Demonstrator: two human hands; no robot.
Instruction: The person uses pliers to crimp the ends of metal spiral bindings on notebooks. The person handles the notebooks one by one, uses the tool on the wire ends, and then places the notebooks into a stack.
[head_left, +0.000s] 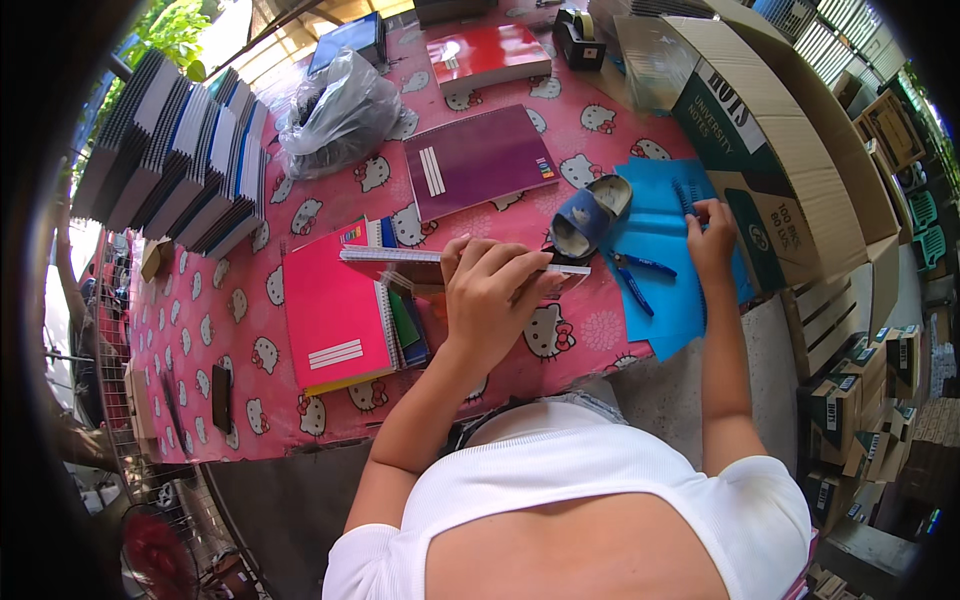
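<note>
My left hand (490,285) is closed round a notebook (395,256), held tilted up on edge so that its page edges face me. On the right, my right hand (712,235) has its fingertips pinched on a dark blue spiral binding coil (684,194) over a bright blue sheet (665,325). Blue-handled pliers (648,266) lie spread on that sheet. Beside them sits a blue sandal (580,222). Left of my left hand lie a pink spiral notebook (335,310) and several others under it. A purple notebook (480,160) rests beyond the held one.
Tall stacks of spiral notebooks (175,150) stand at the left. A grey plastic bag (340,115), a red book (488,55) and a tape dispenser (578,40) are at the back. An open cardboard box (770,150) borders the right side. A dark phone-like object (221,398) lies near the front left edge.
</note>
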